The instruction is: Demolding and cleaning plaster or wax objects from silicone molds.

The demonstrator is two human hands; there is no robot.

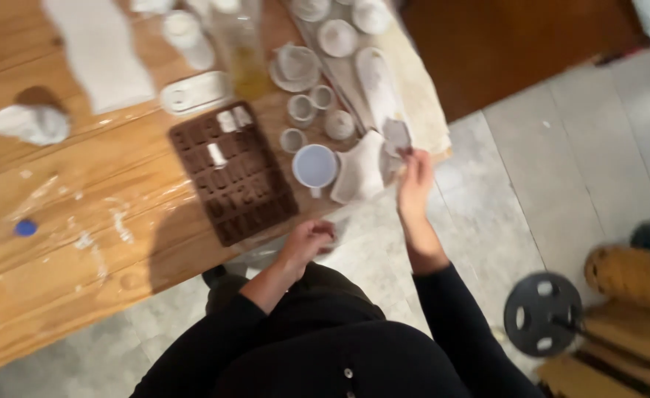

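your right hand [415, 177] pinches a small grey flat clay piece [397, 135] near the white plaster mould [359, 171]; your left hand [308, 239] grips a clear plastic sheet [266, 259] at the wooden table's [59, 243] near edge.

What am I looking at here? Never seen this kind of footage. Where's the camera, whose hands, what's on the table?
There is one picture, taken by a camera worn on a person's head, looking down over their dark-sleeved arms. There is no machine; both hands are bare.

The right hand is raised at the table's edge and pinches a small flat grey piece. The left hand is lower, just off the table's edge, closed around something pale and partly see-through; the blur hides what it is.

On the wooden table lie a brown mould with letter-shaped pockets, a white cup, several small pale pots and dishes behind it, a tall clear bottle, a white lump and a blue cap.

On the floor to the right lies a round black weight plate.
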